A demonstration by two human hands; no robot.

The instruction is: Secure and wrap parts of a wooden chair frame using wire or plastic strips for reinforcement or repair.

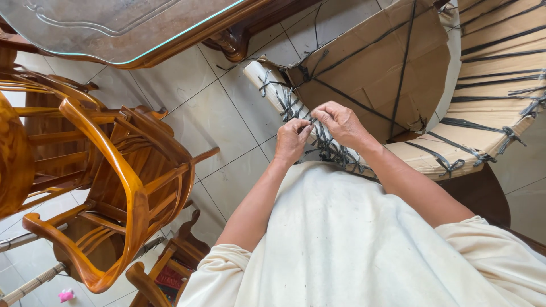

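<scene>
**Head view: both hands pinch at dark cord on a cardboard-wrapped piece**

The head camera looks down over a cream-coloured shirt (352, 239) to two bare hands that meet at the edge of a large item wrapped in brown cardboard (375, 62). The wrapped piece lies on the pale tiled floor (210, 108), stretching from the picture's middle to its upper right, and its near edge, padded in white, runs slantwise just under the hands.

Thin dark binding cord (335, 150) criss-crosses the cardboard and is knotted thickly along that padded edge. The left hand (291, 139) is curled, its fingertips pinched together on a bit of the cord. The right hand (341, 122) sits just beside it, touching or nearly touching, with thumb and forefinger closed on the same tangle of cord. Whether each holds a separate strand cannot be told.

To the left, well apart from the hands, stand glossy orange-brown wooden chairs with curved arms (114, 170), stacked close together. At the top left is a glass-topped wooden table (114, 28), with its carved leg (233, 42) resting on the tiles near the wrapped item's corner.
</scene>
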